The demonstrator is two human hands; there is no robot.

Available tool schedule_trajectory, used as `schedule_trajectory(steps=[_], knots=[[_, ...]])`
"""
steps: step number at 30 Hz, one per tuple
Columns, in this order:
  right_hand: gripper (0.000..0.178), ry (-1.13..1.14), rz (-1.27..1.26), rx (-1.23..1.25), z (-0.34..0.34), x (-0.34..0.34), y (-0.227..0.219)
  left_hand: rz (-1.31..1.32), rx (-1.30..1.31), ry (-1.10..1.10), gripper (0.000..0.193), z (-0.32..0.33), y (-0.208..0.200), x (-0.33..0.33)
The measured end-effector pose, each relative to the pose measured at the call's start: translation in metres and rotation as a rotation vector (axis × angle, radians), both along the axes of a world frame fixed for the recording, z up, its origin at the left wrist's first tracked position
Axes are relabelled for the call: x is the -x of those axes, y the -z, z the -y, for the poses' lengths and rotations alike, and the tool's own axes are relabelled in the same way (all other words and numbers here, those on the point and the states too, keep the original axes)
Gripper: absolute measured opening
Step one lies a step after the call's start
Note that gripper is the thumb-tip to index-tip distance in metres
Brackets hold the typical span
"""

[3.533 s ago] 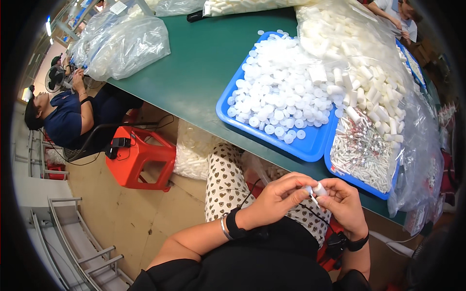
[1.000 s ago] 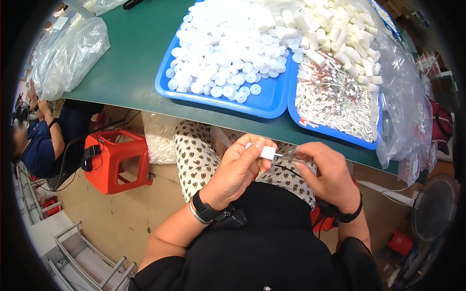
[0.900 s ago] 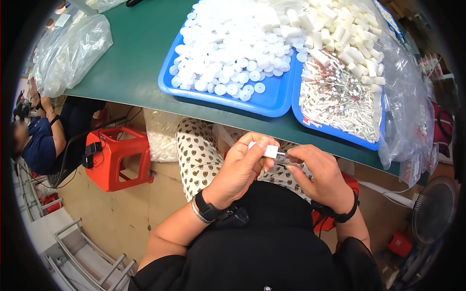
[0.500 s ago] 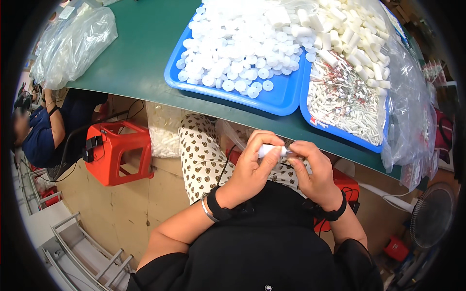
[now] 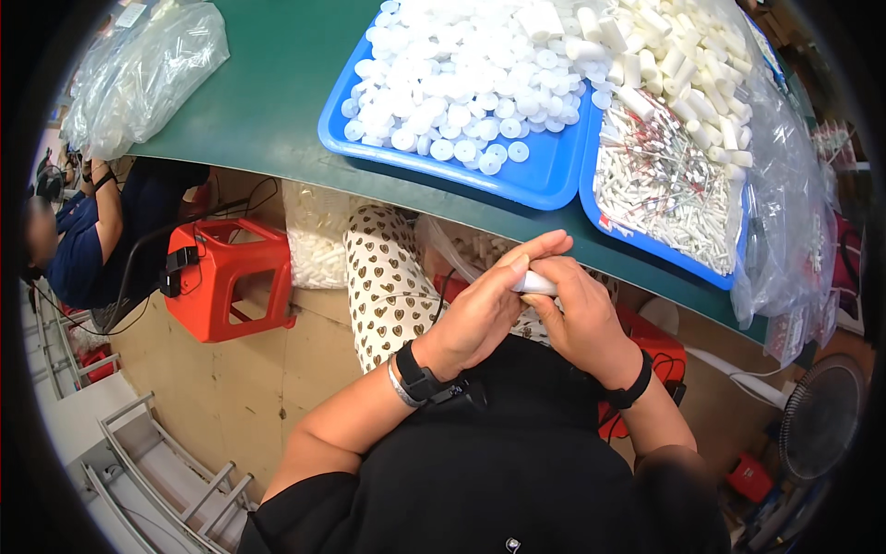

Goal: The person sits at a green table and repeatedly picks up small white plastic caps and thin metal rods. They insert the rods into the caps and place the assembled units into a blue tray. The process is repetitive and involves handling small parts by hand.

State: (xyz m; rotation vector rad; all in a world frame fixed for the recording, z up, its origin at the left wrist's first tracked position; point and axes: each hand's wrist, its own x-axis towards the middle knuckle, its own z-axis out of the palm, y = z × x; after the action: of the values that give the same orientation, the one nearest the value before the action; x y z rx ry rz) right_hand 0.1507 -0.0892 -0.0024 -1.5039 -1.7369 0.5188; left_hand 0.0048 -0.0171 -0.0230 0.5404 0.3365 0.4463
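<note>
Over my lap, just off the table's front edge, my right hand (image 5: 583, 312) is closed around a small white cylinder (image 5: 537, 284). The cylinder lies roughly sideways, and its right part is hidden by my fingers. My left hand (image 5: 489, 309) has its fingers stretched out together, its palm side against the cylinder's left end. Beyond the hands, a blue tray (image 5: 544, 192) holds many translucent white discs (image 5: 443, 120). A second blue tray (image 5: 664, 257) to its right holds thick cream cylinders (image 5: 683, 74), thin white sticks (image 5: 660, 208) and reddish wired pieces (image 5: 655, 138).
Both trays stand on a green table (image 5: 263, 111). Clear plastic bags lie at the left (image 5: 157, 78) and right (image 5: 784, 203). A red stool (image 5: 198, 309), a bag of white pieces (image 5: 318, 245) and a fan (image 5: 821, 415) are around me. Another person (image 5: 83, 249) sits far left.
My left hand has gone from pinching the white cylinder to lying straight-fingered against its end. My right hand has wrapped around the cylinder.
</note>
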Motion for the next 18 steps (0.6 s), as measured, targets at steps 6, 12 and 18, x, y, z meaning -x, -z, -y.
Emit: schedule_trajectory(steps=[6, 12, 18], knots=[[0.017, -0.018, 0.015, 0.04, 0.002, -0.001, 0.004, 0.074, 0.164, 0.065, 0.058, 0.004, 0.008, 0.009], [0.015, -0.022, 0.058, 0.079, 0.001, 0.011, 0.005, 0.017, 0.292, -0.03, 0.053, 0.019, 0.006, 0.01], [0.025, 0.1, 0.091, 0.18, 0.0, 0.027, 0.014, -0.104, 0.336, -0.082, 0.047, 0.017, 0.018, 0.013]])
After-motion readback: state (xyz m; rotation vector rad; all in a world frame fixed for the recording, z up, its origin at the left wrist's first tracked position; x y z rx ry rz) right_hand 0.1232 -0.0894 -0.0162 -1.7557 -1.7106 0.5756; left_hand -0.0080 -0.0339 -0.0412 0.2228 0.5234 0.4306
